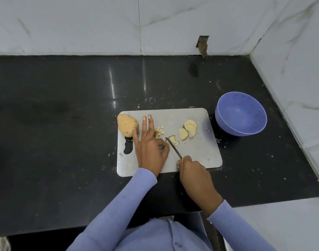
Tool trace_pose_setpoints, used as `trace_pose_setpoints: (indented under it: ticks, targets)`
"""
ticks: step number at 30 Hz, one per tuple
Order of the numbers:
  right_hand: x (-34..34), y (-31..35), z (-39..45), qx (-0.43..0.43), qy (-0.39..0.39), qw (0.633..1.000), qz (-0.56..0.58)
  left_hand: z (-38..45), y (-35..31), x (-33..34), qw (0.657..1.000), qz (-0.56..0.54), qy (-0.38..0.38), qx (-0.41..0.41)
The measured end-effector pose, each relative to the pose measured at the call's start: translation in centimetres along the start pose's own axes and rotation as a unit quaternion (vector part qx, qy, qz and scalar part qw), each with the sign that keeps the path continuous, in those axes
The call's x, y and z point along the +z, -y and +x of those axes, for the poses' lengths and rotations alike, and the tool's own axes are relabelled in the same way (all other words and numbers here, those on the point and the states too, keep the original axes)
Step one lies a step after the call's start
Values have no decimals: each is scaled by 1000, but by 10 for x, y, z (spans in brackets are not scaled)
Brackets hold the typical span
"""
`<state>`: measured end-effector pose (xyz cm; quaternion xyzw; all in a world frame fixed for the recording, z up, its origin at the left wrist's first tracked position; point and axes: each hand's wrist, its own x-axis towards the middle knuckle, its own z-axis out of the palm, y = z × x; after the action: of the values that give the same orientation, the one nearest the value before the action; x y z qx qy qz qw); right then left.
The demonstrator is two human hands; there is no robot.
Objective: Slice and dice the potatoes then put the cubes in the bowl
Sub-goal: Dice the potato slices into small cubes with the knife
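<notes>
Black stone countertop (pixel 64 124) runs to a marble-tile wall (pixel 82 24) at back and right, wide bare stretch left of the grey cutting board (pixel 196 154); lilac bowl (pixel 241 115) sits just off the board's right edge. On the board: whole potato (pixel 127 126) at the left edge, three potato slices (pixel 188 131) right of centre, potato cubes (pixel 159 132) between. Left hand (pixel 149 149) has three fingers straight, thumb and forefinger pinched together by a half-cut slice (pixel 173 140); right hand (pixel 193 171) grips the yellow-handled knife (pixel 174 148), tip on that slice.

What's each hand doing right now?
Left hand: thumb and forefinger pinch a pale potato piece; other fingers straight on the grey cutting board.
Right hand: grips the yellow-handled knife.
</notes>
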<state>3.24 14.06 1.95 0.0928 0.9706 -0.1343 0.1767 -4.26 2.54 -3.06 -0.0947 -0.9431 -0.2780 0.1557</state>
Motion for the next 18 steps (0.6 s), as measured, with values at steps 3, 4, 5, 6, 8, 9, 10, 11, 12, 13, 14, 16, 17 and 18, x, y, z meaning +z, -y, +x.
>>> trace_pose_setpoints:
  ticks: [3, 4, 5, 6, 8, 9, 10, 11, 12, 13, 14, 16, 17, 18]
  targets:
    - [3, -6, -13, 4, 9, 1000, -13, 0, 1, 0, 1000, -4, 2, 4]
    - [4, -8, -18, 5, 12, 1000, -19, 0, 1, 0, 1000, -5, 3, 5]
    - [5, -11, -23, 7, 15, 999, -27, 0, 1, 0, 1000, -6, 3, 6]
    - [5, -13, -27, 10, 18, 999, -35, 0, 0, 0, 1000, -7, 4, 7]
    - [4, -18, -32, 16, 23, 999, -31, -1, 0, -1, 1000, -6, 9, 9]
    - [3, -20, -32, 18, 26, 999, -18, -2, 1, -2, 1000, -5, 11, 11]
    - [1, -21, -32, 18, 26, 999, 0, -4, 2, -3, 1000, -4, 12, 15]
    - [-1, -21, -31, 18, 24, 999, 19, -6, 4, -4, 1000, -4, 10, 20]
    - [-3, -21, -29, 16, 18, 999, 37, -8, 6, -5, 1000, -4, 6, 22]
    - [-4, -20, -26, 13, 9, 999, 49, -9, 7, -7, 1000, -3, 1, 22]
    - [-6, -18, -22, 8, 1, 998, 56, -10, 9, -8, 1000, -3, -1, 21]
    - [-8, -13, -15, 0, -4, 998, 64, -11, 9, -9, 1000, -3, -2, 18]
    - [-8, -10, -11, -6, -3, 998, 64, -10, 9, -9, 1000, -3, -1, 17]
    - [-8, -7, -8, -12, -3, 998, 61, -9, 8, -9, 1000, -4, 1, 18]
